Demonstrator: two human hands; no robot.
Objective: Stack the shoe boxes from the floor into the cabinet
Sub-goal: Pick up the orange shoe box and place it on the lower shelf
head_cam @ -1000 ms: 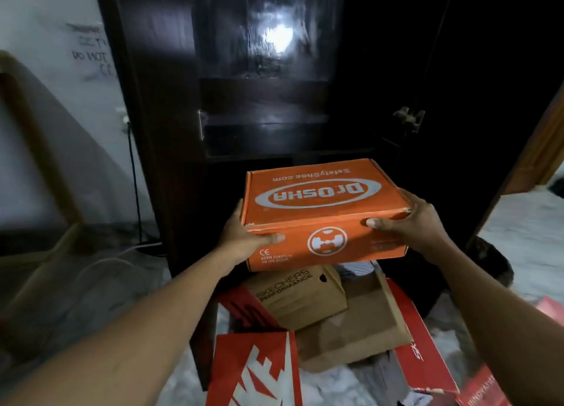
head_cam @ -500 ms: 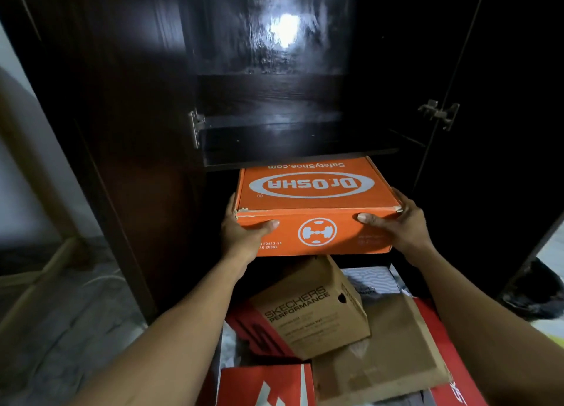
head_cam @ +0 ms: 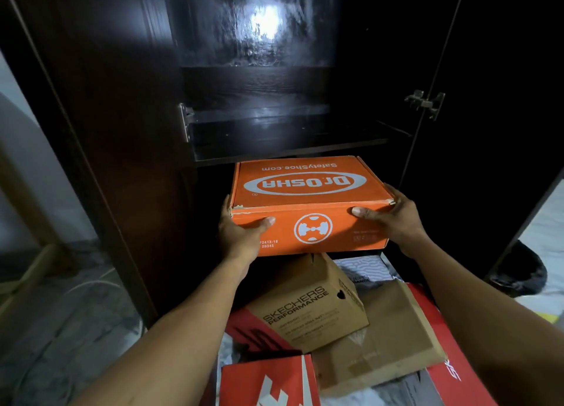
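I hold an orange shoe box level in front of the dark open cabinet. My left hand grips its left near corner, thumb on the front face. On the right near corner my right hand grips the same way. The box's far edge sits just below the dark shelf. Under the box, on the floor, lie a brown Skechers box, a flat brown box and red boxes.
The right cabinet door stands open with a metal hinge. A white cable runs over the grey floor at left. A dark object lies on the floor beyond the right door.
Both hands have carried the orange box forward toward the cabinet, and its far edge now lies under the shelf. The view has moved closer to the cabinet.
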